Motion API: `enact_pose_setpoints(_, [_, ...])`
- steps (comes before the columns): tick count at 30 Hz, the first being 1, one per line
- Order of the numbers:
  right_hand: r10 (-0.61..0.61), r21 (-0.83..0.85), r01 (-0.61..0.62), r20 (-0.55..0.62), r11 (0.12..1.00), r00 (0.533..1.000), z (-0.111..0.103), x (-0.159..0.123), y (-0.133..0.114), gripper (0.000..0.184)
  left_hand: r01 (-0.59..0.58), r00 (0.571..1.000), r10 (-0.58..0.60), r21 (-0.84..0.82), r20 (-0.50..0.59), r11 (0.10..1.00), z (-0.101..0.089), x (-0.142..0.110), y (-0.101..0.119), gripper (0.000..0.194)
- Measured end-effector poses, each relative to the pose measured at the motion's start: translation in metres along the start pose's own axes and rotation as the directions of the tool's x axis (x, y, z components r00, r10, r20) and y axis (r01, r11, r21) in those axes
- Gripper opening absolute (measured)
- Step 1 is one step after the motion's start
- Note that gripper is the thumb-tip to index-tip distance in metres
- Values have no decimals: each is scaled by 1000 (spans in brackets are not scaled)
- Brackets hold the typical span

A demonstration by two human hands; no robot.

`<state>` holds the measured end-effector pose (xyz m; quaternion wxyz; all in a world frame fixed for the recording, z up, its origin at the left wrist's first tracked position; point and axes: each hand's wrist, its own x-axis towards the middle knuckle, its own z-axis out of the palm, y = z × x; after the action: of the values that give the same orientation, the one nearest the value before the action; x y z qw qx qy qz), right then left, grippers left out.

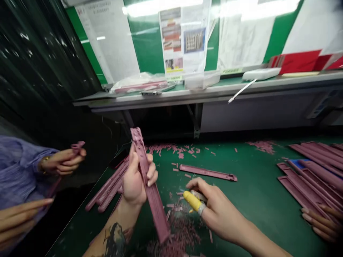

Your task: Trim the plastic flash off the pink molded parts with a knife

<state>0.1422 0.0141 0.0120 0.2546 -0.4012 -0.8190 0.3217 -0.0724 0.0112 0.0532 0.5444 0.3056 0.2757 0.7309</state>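
While the left hand clamps a long mauve plastic strip between thumb and fingers, tilted with one end up, the right hand sits just beside it, fingers curled together, a yellow finger cot on one finger; whether that hand grips anything cannot be told. Mauve plastic scraps lie heaped under both hands on a green mat, and a loose mauve strip lies just beyond. Stacked strips lie left of the left hand, more to the right, where another person's fingers rest. At far left, a co-worker's hand in a purple sleeve pinches a small mauve piece. Farther off, a grey shelf carries a clear plastic tub and a white box, below a posted paper sheet
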Motion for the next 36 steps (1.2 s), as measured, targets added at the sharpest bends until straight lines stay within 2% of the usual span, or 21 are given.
enact_pose_setpoints(2, [-32,-21,33,44,999,999,20,-4,-2,6,-267,964,265,128,32,955,8,-6,4,24])
enact_pose_setpoints(3, [-49,-37,51,50,998,998,30,-4,-3,6,-356,935,350,187,64,916,14,-11,5,25])
enact_pose_setpoints(5, [-70,-73,73,53,995,996,45,-2,-3,9,-455,890,439,273,122,847,23,-22,4,27])
enact_pose_setpoints(8, [-73,-129,80,55,988,996,54,4,0,11,-512,857,499,339,132,790,33,-38,1,26])
enact_pose_setpoints(10, [-72,-160,79,48,984,996,55,6,2,12,-510,857,500,359,128,782,36,-45,-1,27])
enact_pose_setpoints(13, [-70,-189,74,29,979,997,53,9,3,15,-438,899,408,354,160,826,35,-50,-2,27])
enact_pose_setpoints(15, [-71,-203,73,17,976,997,52,11,3,19,-410,911,365,330,191,851,34,-52,-1,27])
enact_pose_setpoints(20, [-88,-220,81,-25,972,996,51,11,3,22,-416,894,334,277,297,866,30,-51,3,31])
enact_pose_setpoints(24, [-76,-219,65,-45,973,996,52,8,2,26,-403,895,326,239,304,884,27,-50,5,39])
enact_pose_setpoints(29, [-79,-199,80,12,977,997,53,4,0,24,-451,886,369,338,281,826,29,-49,4,37])
enact_pose_setpoints(34, [-65,-222,65,6,973,998,53,6,0,20,-514,853,425,349,303,783,38,-51,2,31])
enact_pose_setpoints(36, [-48,-244,44,-13,969,999,52,8,0,21,-505,859,414,357,302,786,39,-53,1,29])
